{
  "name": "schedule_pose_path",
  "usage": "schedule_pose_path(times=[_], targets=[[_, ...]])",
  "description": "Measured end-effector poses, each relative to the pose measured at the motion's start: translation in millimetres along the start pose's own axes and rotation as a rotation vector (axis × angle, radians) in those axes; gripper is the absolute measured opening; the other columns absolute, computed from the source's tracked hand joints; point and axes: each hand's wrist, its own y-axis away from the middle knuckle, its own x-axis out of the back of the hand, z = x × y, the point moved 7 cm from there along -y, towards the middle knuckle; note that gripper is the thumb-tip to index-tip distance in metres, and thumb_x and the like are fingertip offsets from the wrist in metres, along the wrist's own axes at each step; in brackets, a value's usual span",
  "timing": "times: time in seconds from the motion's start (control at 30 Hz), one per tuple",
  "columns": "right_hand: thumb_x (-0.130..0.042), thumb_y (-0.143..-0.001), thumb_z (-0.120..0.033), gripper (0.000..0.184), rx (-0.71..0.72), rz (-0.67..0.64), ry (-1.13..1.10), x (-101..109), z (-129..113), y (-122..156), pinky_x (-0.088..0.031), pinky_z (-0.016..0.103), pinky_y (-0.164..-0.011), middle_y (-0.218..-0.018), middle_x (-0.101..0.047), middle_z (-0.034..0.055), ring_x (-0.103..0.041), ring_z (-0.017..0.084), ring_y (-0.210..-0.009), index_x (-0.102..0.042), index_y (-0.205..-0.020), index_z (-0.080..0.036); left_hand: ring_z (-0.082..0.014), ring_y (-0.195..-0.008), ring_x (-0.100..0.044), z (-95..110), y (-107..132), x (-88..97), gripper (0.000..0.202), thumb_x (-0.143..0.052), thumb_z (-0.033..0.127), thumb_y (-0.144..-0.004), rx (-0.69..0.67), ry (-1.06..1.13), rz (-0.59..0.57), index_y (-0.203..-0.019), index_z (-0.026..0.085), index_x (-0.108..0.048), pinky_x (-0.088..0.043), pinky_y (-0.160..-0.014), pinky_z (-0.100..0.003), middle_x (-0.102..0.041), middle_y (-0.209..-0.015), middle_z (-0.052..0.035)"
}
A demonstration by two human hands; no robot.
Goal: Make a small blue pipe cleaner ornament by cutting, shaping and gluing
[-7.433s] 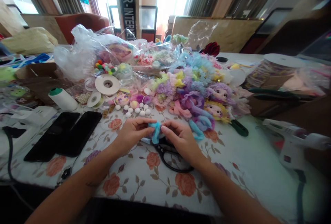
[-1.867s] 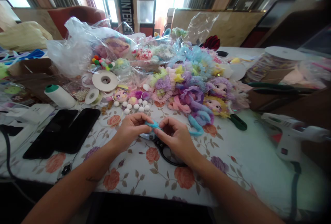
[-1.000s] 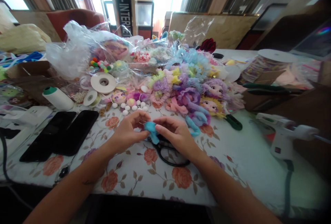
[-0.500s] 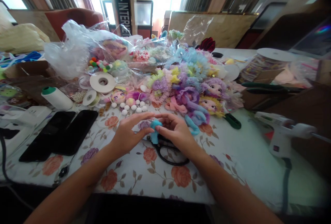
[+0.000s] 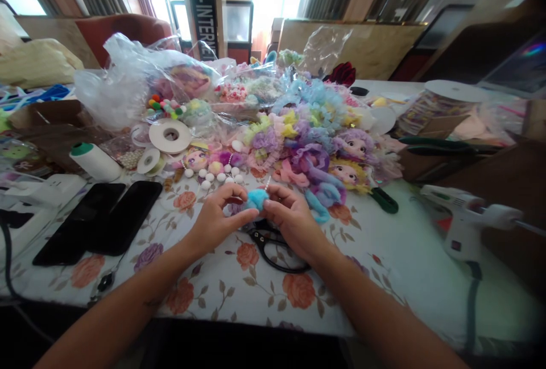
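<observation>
1. Left hand (image 5: 215, 218): fingers curled, pinching the left side of a fluffy blue chenille piece (image 5: 256, 199) just above the bench (image 5: 409, 255).
2. Right hand (image 5: 290, 218): fingers closed on the right side of the same blue piece, thumb and forefinger meeting it.
3. Black scissors (image 5: 273, 247): lying flat on the floral cloth, directly beneath both hands.
4. Heap of pastel dolls and chenille flowers (image 5: 315, 141): just behind the hands.
5. Two black phones (image 5: 102, 218): side by side, left of the left hand.
6. White glue gun (image 5: 469, 221): well apart, at the right.
</observation>
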Motion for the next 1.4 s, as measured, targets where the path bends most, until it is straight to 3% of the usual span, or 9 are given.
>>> schedule_pose_path(times=[0.27,0.47,0.67,0.8,0.93,1.0,1.07,1.23,1.4], targets=[[-0.082,-0.066,-0.024,0.032,-0.070,-0.034,-0.163,0.2,10.7,-3.7,-0.058,0.033,-0.081,-0.090,-0.069,0.0003,-0.068,0.015,-0.082,-0.063,-0.092,-0.019,-0.0173,-0.089,-0.062,-11.3,0.4,0.2,0.020,-0.075,0.030,-0.079,0.098,0.173,-0.009,-0.090,0.019,-0.064,-0.054,-0.079,-0.030,-0.063,-0.097,-0.0034],[-0.080,-0.072,-0.022,0.042,-0.059,-0.066,-0.179,-0.2,11.3,-3.3,-0.059,0.034,-0.084,-0.086,-0.069,-0.0021,-0.069,0.014,-0.081,-0.059,-0.108,-0.021,-0.0215,-0.107,-0.065,-10.5,-0.3,-4.3,0.037,-0.074,0.029,-0.081,0.116,0.250,-0.092,-0.117,0.025,-0.069,-0.052,-0.093,-0.032,-0.071,-0.117,-0.0050],[-0.079,-0.076,-0.033,0.056,-0.111,-0.093,-0.077,-3.0,12.8,-0.4,-0.058,0.030,-0.078,-0.084,-0.069,-0.0006,-0.071,0.015,-0.078,-0.048,-0.121,-0.020,-0.0172,-0.091,-0.069,-17.3,1.1,-7.9,0.030,-0.076,0.026,-0.080,0.212,0.405,-0.104,-0.109,0.023,-0.073,-0.054,-0.079,-0.025,-0.075,-0.099,-0.0036],[-0.072,-0.080,-0.042,0.043,-0.056,-0.099,0.330,9.2,-5.8,0.4,-0.054,0.029,-0.066,-0.080,-0.066,0.0003,-0.066,0.015,-0.071,-0.052,-0.110,-0.020,-0.0156,-0.083,-0.071,-22.4,-6.0,10.1,0.026,-0.078,0.021,-0.077,0.256,0.610,0.095,-0.102,0.020,-0.074,-0.056,-0.074,-0.023,-0.076,-0.091,-0.0034],[-0.079,-0.072,-0.036,0.028,0.026,-0.287,1.140,10.4,-25.3,7.3,-0.041,0.026,-0.061,-0.077,-0.060,0.0006,-0.057,0.016,-0.071,-0.060,-0.081,-0.019,-0.0141,-0.079,-0.073,-26.3,-14.9,57.0,0.010,-0.073,0.009,-0.077,0.204,0.822,0.517,-0.083,0.017,-0.072,-0.059,-0.076,-0.023,-0.076,-0.085,-0.0019],[-0.080,-0.071,-0.032,0.025,0.015,-0.374,1.413,7.7,-26.0,12.0,-0.036,0.026,-0.061,-0.080,-0.062,0.0021,-0.056,0.017,-0.074,-0.061,-0.079,-0.018,-0.0123,-0.073,-0.072,-28.6,-15.6,75.2,0.012,-0.069,0.004,-0.080,0.193,0.852,0.676,-0.078,0.016,-0.070,-0.060,-0.074,-0.022,-0.076,-0.079,-0.0017],[-0.079,-0.072,-0.030,0.023,-0.008,-0.401,1.565,4.1,-25.3,15.6,-0.033,0.026,-0.060,-0.083,-0.063,0.0034,-0.055,0.018,-0.075,-0.062,-0.082,-0.018,-0.0118,-0.070,-0.072,-30.7,-15.6,82.6,0.014,-0.066,0.002,-0.081,0.201,0.856,0.746,-0.077,0.014,-0.069,-0.060,-0.072,-0.022,-0.076,-0.076,-0.0018],[-0.071,-0.072,-0.023,0.014,-0.046,-0.447,1.634,0.4,-26.7,21.2,-0.028,0.025,-0.056,-0.073,-0.059,0.0015,-0.050,0.015,-0.067,-0.057,-0.073,-0.018,-0.0138,-0.070,-0.072,-37.2,-16.0,62.4,0.012,-0.072,0.003,-0.075,0.298,0.834,0.609,-0.080,0.014,-0.071,-0.059,-0.066,-0.022,-0.076,-0.078,-0.0034],[-0.068,-0.074,-0.032,0.019,-0.226,-0.463,1.100,22.5,-30.9,20.3,-0.032,0.023,-0.052,-0.066,-0.049,-0.0037,-0.046,0.011,-0.059,-0.054,-0.076,-0.019,-0.0164,-0.076,-0.072,-41.3,-14.2,40.7,0.021,-0.079,0.008,-0.069,0.382,0.764,0.423,-0.090,0.013,-0.075,-0.057,-0.069,-0.024,-0.077,-0.085,-0.0053]])
